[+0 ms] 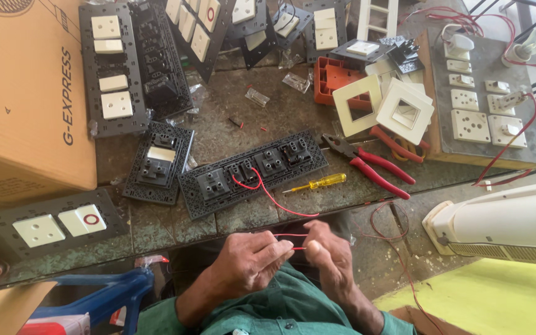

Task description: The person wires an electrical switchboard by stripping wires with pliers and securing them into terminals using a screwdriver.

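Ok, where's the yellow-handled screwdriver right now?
In the head view the yellow-handled screwdriver lies on the bench just right of centre, below the long black switch plate and left of the red-handled pliers, beyond both hands.

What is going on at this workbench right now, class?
A person in a green shirt holds a thin red wire stretched between the left hand and the right hand, close to the body. Another thin red wire runs from the long dark grey switch plate with four socket modules on the worn bench towards the hands. A yellow-handled screwdriver and red-handled pliers lie just beyond, untouched.
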